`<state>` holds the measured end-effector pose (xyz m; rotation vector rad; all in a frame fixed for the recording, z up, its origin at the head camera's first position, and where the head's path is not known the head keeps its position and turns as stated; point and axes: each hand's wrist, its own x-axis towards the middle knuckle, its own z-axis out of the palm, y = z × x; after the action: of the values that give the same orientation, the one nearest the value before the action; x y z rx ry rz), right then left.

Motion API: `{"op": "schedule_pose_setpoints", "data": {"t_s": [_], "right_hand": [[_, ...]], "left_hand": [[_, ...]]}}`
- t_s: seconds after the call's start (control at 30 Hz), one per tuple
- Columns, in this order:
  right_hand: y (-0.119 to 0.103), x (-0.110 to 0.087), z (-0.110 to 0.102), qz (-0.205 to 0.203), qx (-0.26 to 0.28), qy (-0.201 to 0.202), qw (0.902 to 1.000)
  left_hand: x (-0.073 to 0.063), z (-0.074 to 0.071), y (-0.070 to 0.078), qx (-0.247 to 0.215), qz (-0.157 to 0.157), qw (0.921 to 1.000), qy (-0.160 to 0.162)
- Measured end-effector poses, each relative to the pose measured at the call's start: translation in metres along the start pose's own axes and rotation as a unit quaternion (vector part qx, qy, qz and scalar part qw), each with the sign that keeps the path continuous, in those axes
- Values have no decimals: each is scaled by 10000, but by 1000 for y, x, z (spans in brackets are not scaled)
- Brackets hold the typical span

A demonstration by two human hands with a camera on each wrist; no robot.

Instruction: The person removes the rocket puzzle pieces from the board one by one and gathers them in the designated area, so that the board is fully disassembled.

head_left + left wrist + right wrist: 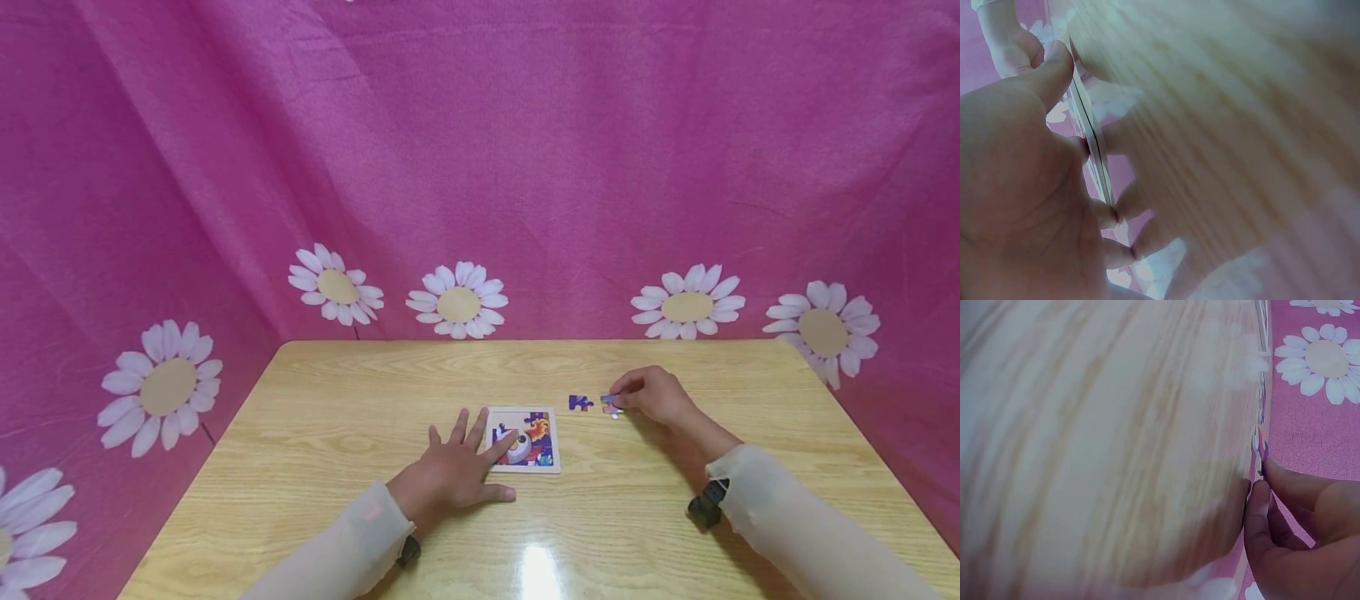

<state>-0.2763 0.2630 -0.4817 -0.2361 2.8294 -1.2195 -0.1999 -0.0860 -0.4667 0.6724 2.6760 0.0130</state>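
Note:
A square jigsaw puzzle [540,439] in a white frame lies on the table, partly filled with colourful pieces; its left side is partly covered. My left hand [457,469] has its fingers spread, with the index finger over the puzzle and the others along its left edge. To the right of the puzzle, my right hand [657,396] pinches a jigsaw piece [611,401] between thumb and fingers. In the right wrist view this piece [1260,450] is tilted up at the fingertips. Another purple jigsaw piece [578,403] lies between the puzzle and the right hand.
The wooden table [337,400] has its far edge against a pink cloth [525,167] printed with white daisies, which also hangs at both sides. A dark wrist device [707,505] sits at the right cuff.

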Motion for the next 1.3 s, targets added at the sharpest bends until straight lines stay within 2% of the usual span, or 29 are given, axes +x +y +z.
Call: {"op": "schedule_pose_setpoints", "data": {"t_s": [0.37,0.7,1.3], "right_hand": [[-1,-1,-2,192,-27,3,9998],[1,1,-3,171,-161,27,9997],[3,-1,-5,356,130,-65,9993]], "left_hand": [[0,0,0,32,30,10000,-3],[0,0,0,-8,9,10000,-30],[1,3,-1,-46,10,10000,7]]}}
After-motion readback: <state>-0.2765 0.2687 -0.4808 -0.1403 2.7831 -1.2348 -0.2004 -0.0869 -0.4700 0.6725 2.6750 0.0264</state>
